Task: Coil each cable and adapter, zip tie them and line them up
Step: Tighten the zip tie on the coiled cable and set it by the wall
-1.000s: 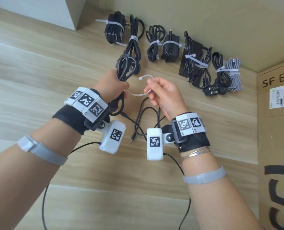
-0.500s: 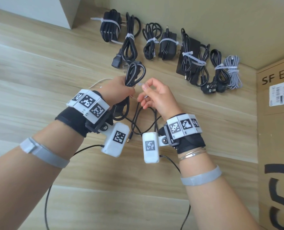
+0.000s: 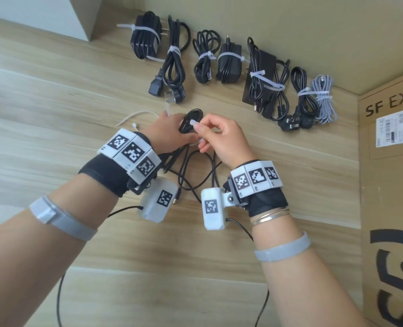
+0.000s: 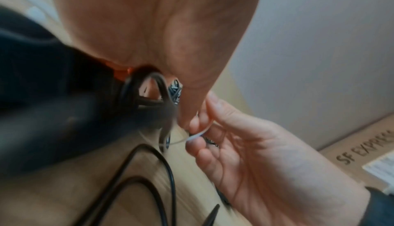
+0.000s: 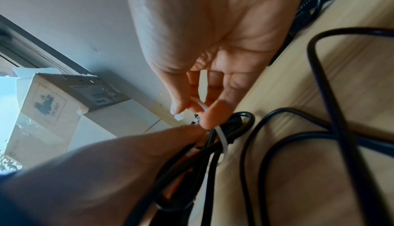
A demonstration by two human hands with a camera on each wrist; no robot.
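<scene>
My left hand (image 3: 170, 131) grips a coiled black cable (image 3: 189, 120) just above the wooden table (image 3: 54, 95). A white zip tie (image 5: 221, 138) loops round the coil, and my right hand (image 3: 215, 135) pinches its end (image 3: 194, 123) between thumb and fingers. In the left wrist view the zip tie (image 4: 198, 134) curves from the black coil (image 4: 147, 95) into the right hand (image 4: 245, 153). The rest of this black cable (image 3: 195, 171) trails loose on the table below both hands.
Several tied black cables and adapters (image 3: 228, 64) plus a grey braided cable (image 3: 323, 100) lie in a row along the wall. Loose white zip ties (image 3: 137, 115) lie left of my hands. A cardboard box (image 3: 389, 185) stands at the right.
Both hands came lower and closer together. The right hand brought the zip tie from open air up against the coil, where it now wraps round the cable.
</scene>
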